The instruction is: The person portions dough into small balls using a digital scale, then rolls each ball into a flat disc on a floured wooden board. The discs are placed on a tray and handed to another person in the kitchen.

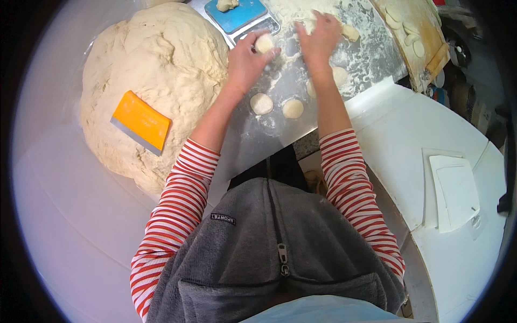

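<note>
My left hand holds a small round dough ball between thumb and fingers, close to the front of a kitchen scale. To its right, my right hand is over the floured metal worktop, fingers apart, with no object visible in it. A short dough piece lies just right of those fingers. Two flattened dough rounds, one on the left and one on the right, rest between my forearms. Another round sits beside my right wrist, and one more is partly covered by it.
A huge dough mass fills the left side, with an orange dough scraper lying on it. On the scale's blue platform is a dough lump. At the far right, a wooden board bears several flat dough pieces.
</note>
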A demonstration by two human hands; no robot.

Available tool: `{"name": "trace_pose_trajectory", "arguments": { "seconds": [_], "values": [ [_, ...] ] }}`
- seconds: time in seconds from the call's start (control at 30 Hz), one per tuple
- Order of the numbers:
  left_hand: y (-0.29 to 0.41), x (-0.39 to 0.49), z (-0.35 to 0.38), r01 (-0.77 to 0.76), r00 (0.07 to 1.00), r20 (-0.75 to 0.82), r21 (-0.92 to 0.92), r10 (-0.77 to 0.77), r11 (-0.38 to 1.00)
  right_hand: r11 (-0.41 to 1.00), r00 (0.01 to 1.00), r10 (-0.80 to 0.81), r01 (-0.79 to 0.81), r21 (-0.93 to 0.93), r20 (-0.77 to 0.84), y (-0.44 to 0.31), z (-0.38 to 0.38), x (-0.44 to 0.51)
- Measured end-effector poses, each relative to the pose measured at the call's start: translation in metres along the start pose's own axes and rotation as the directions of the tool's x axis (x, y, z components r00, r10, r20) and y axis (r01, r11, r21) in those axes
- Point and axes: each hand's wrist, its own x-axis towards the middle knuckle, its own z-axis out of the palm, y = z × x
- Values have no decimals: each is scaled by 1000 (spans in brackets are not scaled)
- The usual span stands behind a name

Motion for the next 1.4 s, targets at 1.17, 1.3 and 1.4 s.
{"name": "trace_pose_trajectory", "arguments": {
  "seconds": [1.17, 1.3, 1.4],
  "values": [
    [-7, 90, -18, -141, 882, -248, 673, 401, 726, 939, 945, -55, -61, 337, 322, 16, -40, -114],
    [-4, -4, 29, -273, 961, 157, 409, 228, 871, 949, 965, -52, -33, 312, 258, 15, -46, -114],
    [-14, -43, 61, -41, 987, 157, 102, 24, 994, 912, 968, -42, -63, 405, 246, 15, -48, -113]
  ]
}}
